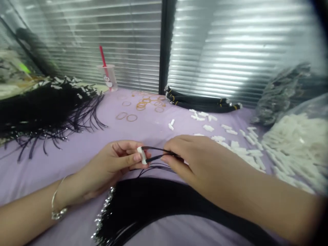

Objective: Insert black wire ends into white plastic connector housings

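Observation:
My left hand [112, 167] pinches a small white plastic connector [141, 155] between thumb and fingers. My right hand [194, 160] grips thin black wires [160, 153] close to that connector, and their ends are hidden by my fingers. The wires run between my two hands, which nearly touch. Just below my hands lies a large bundle of black wires [159, 201], with silver metal terminals [102, 212] at its left end. A thin silver bracelet [57, 205] circles my left wrist.
A lilac cloth [77, 153] covers the table. Loose white connectors [225, 136] lie to the right, beside a clear bag of them [294, 143]. Farther back are another black wire bundle [43, 109], rubber bands [146, 102], coiled black cables [202, 102], a grey bag [282, 95], and a plastic cup with a red straw [107, 77].

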`<state>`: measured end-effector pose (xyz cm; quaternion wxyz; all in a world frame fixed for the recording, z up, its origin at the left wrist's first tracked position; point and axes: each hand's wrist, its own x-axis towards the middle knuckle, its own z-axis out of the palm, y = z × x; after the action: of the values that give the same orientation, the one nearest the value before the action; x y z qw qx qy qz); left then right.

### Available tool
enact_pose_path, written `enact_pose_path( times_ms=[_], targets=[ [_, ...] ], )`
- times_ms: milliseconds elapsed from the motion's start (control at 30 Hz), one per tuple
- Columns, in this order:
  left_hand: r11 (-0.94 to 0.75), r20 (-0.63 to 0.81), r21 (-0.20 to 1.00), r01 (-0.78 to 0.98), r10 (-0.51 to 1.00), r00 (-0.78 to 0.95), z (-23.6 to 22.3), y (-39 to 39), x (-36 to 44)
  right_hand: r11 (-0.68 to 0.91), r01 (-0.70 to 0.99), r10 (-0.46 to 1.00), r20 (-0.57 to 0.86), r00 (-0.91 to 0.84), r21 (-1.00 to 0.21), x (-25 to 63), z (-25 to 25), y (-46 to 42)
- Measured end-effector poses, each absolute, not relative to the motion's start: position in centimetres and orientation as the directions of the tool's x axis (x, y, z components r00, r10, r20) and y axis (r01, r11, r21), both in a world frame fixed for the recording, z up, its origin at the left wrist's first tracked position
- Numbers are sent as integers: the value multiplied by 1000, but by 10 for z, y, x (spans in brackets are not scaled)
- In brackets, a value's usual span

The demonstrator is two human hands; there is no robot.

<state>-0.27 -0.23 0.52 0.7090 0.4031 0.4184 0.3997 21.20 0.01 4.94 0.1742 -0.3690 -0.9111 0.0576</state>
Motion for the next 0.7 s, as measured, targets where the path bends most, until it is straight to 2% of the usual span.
enact_pose_path(
  times_ms=[167,400,467,533,567,600,633,700],
  targets=[
    [354,-271,906,-232,906,325,7,0,-2,725,651,688,278,-671,-222,211,56,11],
    [288,-129,897,-335,895,426,9,-3,8,754,656,648,145,-748,15,245,81,30],
    [272,-83,883,-383,893,443,6,3,3,717,686,658,206,-725,126,253,90,28],
    [233,-66,879,-416,923,379,1,14,-4,595,766,619,470,-629,242,250,94,21],
    [237,-86,879,-414,932,352,-2,19,-7,566,792,610,531,-588,227,243,92,16],
    [256,-116,878,-404,934,338,-5,24,-9,604,779,601,545,-584,170,234,86,10],
    [280,-144,876,-393,929,340,-8,29,-10,688,724,593,529,-607,59,223,79,3],
    [315,-171,868,-384,915,365,-12,34,-11,809,574,582,306,-753,-126,195,60,-7]
  ],
)
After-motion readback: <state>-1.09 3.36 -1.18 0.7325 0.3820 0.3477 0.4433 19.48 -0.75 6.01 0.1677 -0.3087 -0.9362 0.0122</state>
